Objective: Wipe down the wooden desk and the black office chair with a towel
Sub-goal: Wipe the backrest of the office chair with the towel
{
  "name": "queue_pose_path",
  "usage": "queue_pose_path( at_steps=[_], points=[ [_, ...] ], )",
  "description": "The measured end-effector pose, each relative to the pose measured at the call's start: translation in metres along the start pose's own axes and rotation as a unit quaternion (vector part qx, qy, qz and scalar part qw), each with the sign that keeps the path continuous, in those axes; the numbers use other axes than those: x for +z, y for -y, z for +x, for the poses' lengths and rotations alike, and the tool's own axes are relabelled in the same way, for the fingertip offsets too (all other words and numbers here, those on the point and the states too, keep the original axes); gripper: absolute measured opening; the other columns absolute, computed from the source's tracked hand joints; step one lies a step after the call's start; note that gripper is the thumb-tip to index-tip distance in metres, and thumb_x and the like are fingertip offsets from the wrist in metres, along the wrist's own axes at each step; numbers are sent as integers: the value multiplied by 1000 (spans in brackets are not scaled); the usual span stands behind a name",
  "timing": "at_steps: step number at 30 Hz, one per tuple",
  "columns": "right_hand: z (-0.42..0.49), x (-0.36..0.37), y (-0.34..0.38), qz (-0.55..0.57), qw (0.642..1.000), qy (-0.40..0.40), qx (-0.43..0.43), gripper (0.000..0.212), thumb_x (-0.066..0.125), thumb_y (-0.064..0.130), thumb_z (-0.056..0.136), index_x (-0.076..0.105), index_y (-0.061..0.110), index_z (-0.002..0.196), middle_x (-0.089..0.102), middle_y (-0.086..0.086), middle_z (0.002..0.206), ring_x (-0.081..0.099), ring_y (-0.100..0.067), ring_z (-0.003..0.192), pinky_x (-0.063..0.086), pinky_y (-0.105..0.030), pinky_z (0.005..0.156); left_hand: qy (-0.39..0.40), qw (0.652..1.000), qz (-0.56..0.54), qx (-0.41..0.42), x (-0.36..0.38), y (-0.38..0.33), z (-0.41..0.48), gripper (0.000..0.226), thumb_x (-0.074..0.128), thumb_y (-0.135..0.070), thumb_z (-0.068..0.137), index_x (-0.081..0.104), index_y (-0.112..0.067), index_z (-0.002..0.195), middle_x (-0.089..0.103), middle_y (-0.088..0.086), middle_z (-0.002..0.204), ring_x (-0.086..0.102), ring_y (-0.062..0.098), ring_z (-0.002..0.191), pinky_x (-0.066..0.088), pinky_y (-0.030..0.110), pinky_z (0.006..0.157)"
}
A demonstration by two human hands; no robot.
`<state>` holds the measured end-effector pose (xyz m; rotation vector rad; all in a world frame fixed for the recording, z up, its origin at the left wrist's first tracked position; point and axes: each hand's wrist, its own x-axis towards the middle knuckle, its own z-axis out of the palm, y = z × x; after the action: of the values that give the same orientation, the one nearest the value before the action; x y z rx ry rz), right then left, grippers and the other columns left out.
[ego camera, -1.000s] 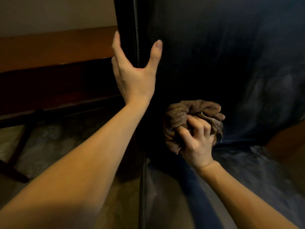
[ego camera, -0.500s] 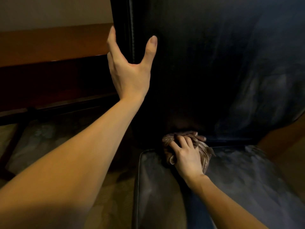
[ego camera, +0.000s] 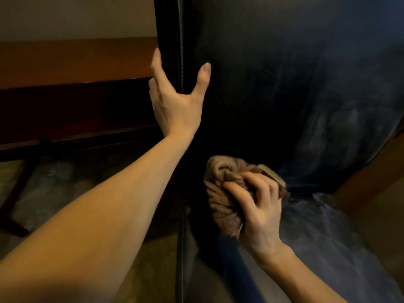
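Observation:
The black office chair's backrest (ego camera: 284, 73) fills the upper right, with its seat (ego camera: 328, 248) below. My left hand (ego camera: 175, 106) grips the backrest's left edge, thumb on the front face and fingers behind it. My right hand (ego camera: 260, 206) is shut on a bunched brown towel (ego camera: 223, 193), held against the low part of the backrest just above the seat. The wooden desk (ego camera: 72, 62) runs across the upper left behind the chair.
A dark crossbar and leg of the desk (ego camera: 32, 149) stand at the left over patterned carpet (ego camera: 54, 189). A wooden surface (ego camera: 371, 182) shows at the right edge beside the chair. A pale wall lies above the desk.
My right hand went down with the towel to the seat's back edge, then came back up a little along the backrest. The left hand kept its grip on the chair's edge.

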<state>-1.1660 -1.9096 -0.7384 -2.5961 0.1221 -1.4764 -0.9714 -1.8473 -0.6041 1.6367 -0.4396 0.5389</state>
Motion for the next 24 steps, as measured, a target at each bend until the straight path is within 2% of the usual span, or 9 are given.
queue_pose_path(
  at_steps=[2, 5, 9, 12, 15, 17, 21, 24],
  points=[
    [13, 8, 4, -20, 1000, -2, 0, 39, 58, 37, 99, 51, 24, 135, 44, -13, 137, 44, -37, 125, 43, -50, 91, -7, 1000, -2, 3, 0, 0, 0, 93, 65, -68, 86, 28, -23, 159, 43, 2, 152, 43, 19, 139, 31, 18, 95],
    [20, 42, 1, -57, 996, 72, -1, 50, 60, 37, 91, 46, 24, 137, 39, -14, 141, 40, -36, 129, 49, -53, 86, -10, 1000, -7, 6, -1, 2, 1, 94, 65, -69, 85, 29, -22, 158, 44, 3, 152, 44, 19, 138, 31, 11, 90],
    [12, 69, -9, -59, 997, 58, 5, 45, 60, 33, 89, 49, 25, 132, 40, -13, 139, 42, -34, 127, 52, -51, 77, -8, 1000, -17, 5, 1, 6, 4, 93, 67, -68, 85, 30, -22, 157, 45, 3, 151, 45, 18, 137, 29, 4, 88],
    [6, 74, -24, -70, 996, 48, -28, 40, 58, 33, 90, 51, 25, 129, 41, -13, 137, 43, -34, 125, 53, -48, 73, -2, 1000, -27, 3, 6, 6, 4, 93, 68, -67, 85, 30, -23, 157, 46, 2, 150, 45, 16, 137, 29, 4, 88],
    [-6, 78, -41, -107, 988, 68, -84, 40, 55, 33, 87, 51, 27, 127, 43, -13, 135, 44, -33, 122, 54, -44, 73, 1, 999, -35, 6, 10, 6, 5, 93, 67, -67, 85, 30, -24, 157, 45, 1, 152, 44, 16, 138, 30, 5, 91],
    [-11, 80, -49, -125, 983, 85, -107, 43, 54, 35, 86, 50, 27, 127, 43, -12, 135, 44, -33, 122, 54, -43, 74, 4, 999, -39, 5, 12, 6, 5, 92, 68, -66, 85, 30, -23, 157, 44, 0, 153, 43, 15, 139, 28, 2, 89],
    [-21, 82, -53, -137, 979, 119, -93, 46, 52, 35, 83, 49, 27, 128, 44, -12, 134, 46, -32, 121, 53, -42, 76, 9, 999, -47, 6, 16, 5, 7, 91, 69, -65, 86, 31, -23, 157, 44, 0, 153, 43, 15, 139, 30, 1, 88],
    [-31, 85, -55, -145, 968, 193, -73, 49, 51, 35, 81, 49, 28, 130, 45, -11, 134, 45, -32, 122, 52, -44, 82, 13, 999, -52, 8, 19, 5, 7, 91, 69, -65, 85, 31, -23, 157, 45, -1, 152, 43, 14, 139, 30, 1, 90]
  ],
)
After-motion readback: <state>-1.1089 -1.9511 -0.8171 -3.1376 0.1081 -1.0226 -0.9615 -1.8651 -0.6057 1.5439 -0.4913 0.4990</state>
